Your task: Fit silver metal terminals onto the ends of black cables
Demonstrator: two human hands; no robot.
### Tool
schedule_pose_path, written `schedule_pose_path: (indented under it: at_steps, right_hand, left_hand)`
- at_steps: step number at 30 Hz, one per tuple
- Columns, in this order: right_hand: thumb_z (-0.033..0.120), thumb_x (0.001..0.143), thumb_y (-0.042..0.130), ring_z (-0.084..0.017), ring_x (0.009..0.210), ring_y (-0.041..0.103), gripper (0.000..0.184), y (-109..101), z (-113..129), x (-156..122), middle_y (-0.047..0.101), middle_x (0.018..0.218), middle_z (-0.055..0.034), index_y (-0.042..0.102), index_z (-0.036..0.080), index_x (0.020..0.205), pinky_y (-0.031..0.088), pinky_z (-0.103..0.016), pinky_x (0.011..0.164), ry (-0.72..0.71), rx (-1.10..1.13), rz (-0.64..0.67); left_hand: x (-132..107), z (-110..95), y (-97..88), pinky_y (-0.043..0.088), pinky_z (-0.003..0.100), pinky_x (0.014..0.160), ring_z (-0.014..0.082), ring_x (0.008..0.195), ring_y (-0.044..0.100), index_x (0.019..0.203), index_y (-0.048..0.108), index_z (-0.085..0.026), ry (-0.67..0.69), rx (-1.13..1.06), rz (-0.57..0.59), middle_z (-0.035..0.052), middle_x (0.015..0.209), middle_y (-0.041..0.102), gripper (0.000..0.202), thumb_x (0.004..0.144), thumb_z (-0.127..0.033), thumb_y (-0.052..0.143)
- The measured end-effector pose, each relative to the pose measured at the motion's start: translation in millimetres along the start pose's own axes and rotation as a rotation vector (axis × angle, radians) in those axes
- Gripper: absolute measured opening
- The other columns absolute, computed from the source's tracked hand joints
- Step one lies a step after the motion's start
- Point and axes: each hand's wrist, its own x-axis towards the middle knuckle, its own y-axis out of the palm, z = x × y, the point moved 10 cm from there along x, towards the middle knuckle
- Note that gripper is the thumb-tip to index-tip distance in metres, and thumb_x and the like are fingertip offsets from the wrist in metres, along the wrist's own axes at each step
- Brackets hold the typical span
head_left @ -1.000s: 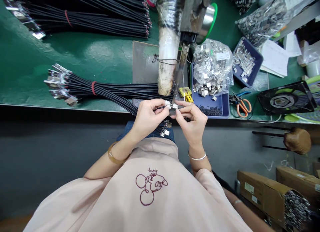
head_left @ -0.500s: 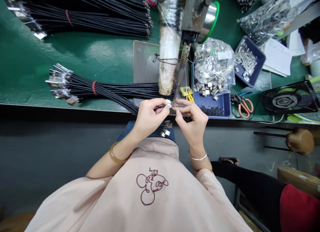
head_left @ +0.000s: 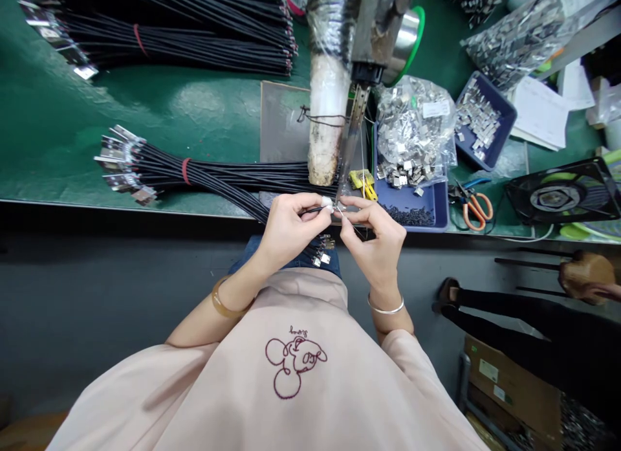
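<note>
I see the left hand (head_left: 295,230) pinching the black cable (head_left: 310,210), which lies crosswise towards the right hand (head_left: 377,234) near the slotted metal bar (head_left: 352,137); whether the right grips anything, I cannot tell.

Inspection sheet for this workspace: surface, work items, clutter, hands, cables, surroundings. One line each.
Surface: green table, glossy patches.
Work items: black cable, thin wire, metal rod, blue tray with bagged metal parts.
Clutter: orange-handled tool, fan, papers, all right of the blue tray.
Hands: left hand pinches the black cable; right hand seems to pinch the thin wire; metal rod's lower end close to both.
Cables: red-banded bundle, more bundles beyond it.
Surroundings: another person's legs, stool, cardboard box.
</note>
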Motion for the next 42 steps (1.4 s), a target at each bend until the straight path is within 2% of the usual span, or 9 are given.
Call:
schedule_pose_path:
  at_steps: [7, 11, 18, 25, 29, 32, 35, 42]
  right_hand:
    - [0.011, 0.087, 0.065, -0.017, 0.095, 0.076, 0.012, 0, 4, 3, 0.078, 0.102, -0.0039, 0.065, 0.022, 0.082, 0.064, -0.031, 0.079, -0.039, -0.048, -0.012]
    - [0.01, 0.088, 0.065, -0.017, 0.098, 0.075, 0.013, -1, 11, 4, 0.078, 0.104, -0.0049, 0.065, 0.022, 0.084, 0.062, -0.033, 0.087, -0.108, -0.061, -0.017]
    - [0.008, 0.087, 0.061, -0.017, 0.099, 0.076, 0.016, 2, 14, -2, 0.078, 0.105, -0.0045, 0.06, 0.024, 0.083, 0.062, -0.033, 0.086, -0.15, -0.114, 0.033]
    - [0.01, 0.088, 0.063, -0.017, 0.098, 0.076, 0.013, 2, 8, 3, 0.078, 0.105, -0.0053, 0.062, 0.022, 0.083, 0.064, -0.03, 0.082, -0.081, -0.066, 0.021]
    - [0.01, 0.088, 0.063, -0.018, 0.101, 0.076, 0.012, 0, 11, 6, 0.078, 0.106, -0.0056, 0.063, 0.022, 0.084, 0.064, -0.032, 0.085, -0.084, -0.065, 0.015]
    - [0.009, 0.087, 0.062, -0.018, 0.098, 0.076, 0.014, -1, 10, 5, 0.078, 0.104, -0.0049, 0.061, 0.022, 0.082, 0.064, -0.032, 0.084, -0.066, -0.038, 0.03]
    - [0.009, 0.087, 0.063, -0.017, 0.096, 0.076, 0.014, 0, 5, 1, 0.078, 0.102, -0.0043, 0.061, 0.022, 0.082, 0.064, -0.03, 0.08, -0.042, -0.016, 0.035]
    - [0.01, 0.087, 0.066, -0.013, 0.089, 0.074, 0.012, -4, -4, -3, 0.076, 0.1, -0.0035, 0.064, 0.021, 0.084, 0.062, -0.023, 0.07, -0.009, 0.038, -0.041]
  left_hand:
    - [3, -1, -0.8, 0.027, 0.019, 0.048, 0.0055, 0.052, 0.033, 0.066, 0.072, -0.014, 0.005, -0.009, -0.017, -0.0036, 0.056, 0.05, 0.012, 0.074, -0.016, 0.063]
    - [3, -4, -2.2, 0.029, 0.019, 0.049, 0.0055, 0.052, 0.034, 0.068, 0.073, -0.014, 0.02, -0.022, -0.034, -0.0033, 0.058, 0.052, 0.012, 0.074, -0.016, 0.063]
    - [2, 2, 4.0, 0.031, 0.019, 0.05, 0.006, 0.052, 0.035, 0.066, 0.073, -0.014, -0.047, 0.016, 0.045, -0.0036, 0.055, 0.05, 0.013, 0.073, -0.017, 0.062]
    - [4, 1, 1.0, 0.033, 0.018, 0.049, 0.0063, 0.053, 0.038, 0.066, 0.071, -0.014, -0.044, -0.025, -0.004, -0.0029, 0.057, 0.053, 0.011, 0.072, -0.017, 0.063]
    - [6, -2, -2.6, 0.032, 0.018, 0.048, 0.0057, 0.052, 0.037, 0.065, 0.07, -0.013, -0.026, -0.068, -0.045, -0.0031, 0.058, 0.054, 0.009, 0.07, -0.017, 0.064]
    - [6, -1, 0.3, 0.029, 0.018, 0.046, 0.0052, 0.05, 0.035, 0.065, 0.071, -0.013, -0.033, -0.045, -0.004, -0.004, 0.055, 0.05, 0.01, 0.071, -0.017, 0.064]
    - [4, 2, 4.5, 0.03, 0.018, 0.047, 0.0054, 0.05, 0.036, 0.065, 0.071, -0.013, -0.045, -0.003, 0.049, -0.0034, 0.056, 0.053, 0.012, 0.072, -0.017, 0.063]
    - [0, 1, 4.4, 0.034, 0.017, 0.05, 0.0062, 0.053, 0.042, 0.071, 0.075, -0.012, -0.018, 0.039, 0.058, -0.0021, 0.059, 0.06, 0.015, 0.076, -0.019, 0.063]
